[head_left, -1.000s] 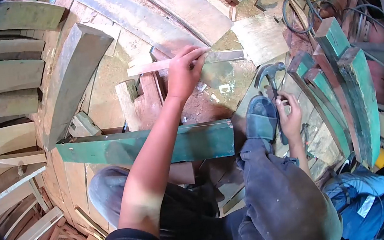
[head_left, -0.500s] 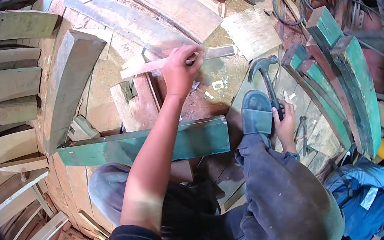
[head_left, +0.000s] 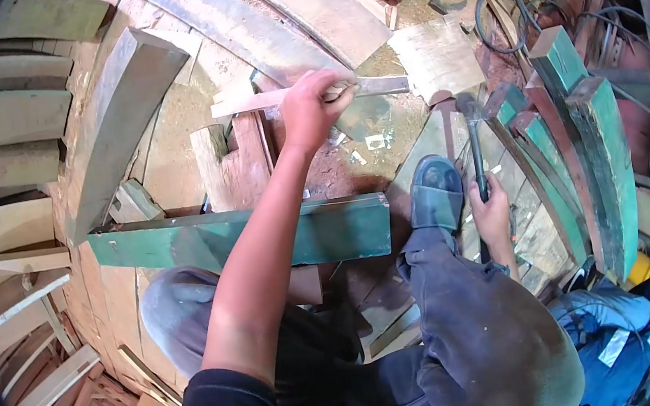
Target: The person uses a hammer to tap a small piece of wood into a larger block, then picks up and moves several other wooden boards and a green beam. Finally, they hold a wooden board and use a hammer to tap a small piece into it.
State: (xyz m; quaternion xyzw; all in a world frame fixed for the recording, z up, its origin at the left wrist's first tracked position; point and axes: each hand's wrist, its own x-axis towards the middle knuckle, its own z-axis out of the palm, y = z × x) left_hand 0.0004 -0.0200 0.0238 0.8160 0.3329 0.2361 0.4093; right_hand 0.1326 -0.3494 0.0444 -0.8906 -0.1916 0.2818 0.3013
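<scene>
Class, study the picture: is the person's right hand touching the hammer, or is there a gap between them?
Touching. The head view shows the right hand closed around the lower handle of the hammer, whose head is raised above the planks.

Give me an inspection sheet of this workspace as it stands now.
Surface: curved wooden planks under reddish sawdust.
Job's things: thin wooden strip lying across a notched wood block; hammer, head up.
Clutter: green-painted beam lying across the front; green-edged boards stacked at right; paper scraps.
Hands: left hand pinches the strip; right hand grips the hammer handle beside a sandalled foot.
Cables: dark coiled cable at upper right.
Surroundings: stacked curved timbers at left; blue bag at lower right.
</scene>
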